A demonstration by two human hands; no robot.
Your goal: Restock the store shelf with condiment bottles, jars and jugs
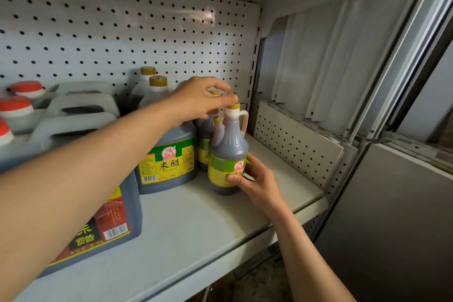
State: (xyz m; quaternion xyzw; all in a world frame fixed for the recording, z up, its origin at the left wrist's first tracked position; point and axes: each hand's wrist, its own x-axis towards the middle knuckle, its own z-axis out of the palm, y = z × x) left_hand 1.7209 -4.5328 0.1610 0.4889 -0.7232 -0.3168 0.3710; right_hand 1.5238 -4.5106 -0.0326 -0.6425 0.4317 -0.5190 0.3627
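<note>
A small dark bottle (pixel 226 154) with a gold cap, a side handle and a green-yellow label stands upright on the white shelf (pixel 208 223). My right hand (pixel 257 179) grips its lower body at the label. My left hand (pixel 201 100) reaches over from the left, fingers loosely bent above the bottle's cap and over a second like bottle (pixel 204 140) standing just behind it. Whether the left fingers touch a cap is unclear.
A larger green-label vinegar jug (pixel 166 159) stands to the left, with two gold-capped jugs (pixel 149 86) behind it. Big red-label jugs (pixel 98 223) with red caps fill the far left. A pegboard back wall (pixel 122 32) and the right side panel (pixel 294 147) bound the shelf.
</note>
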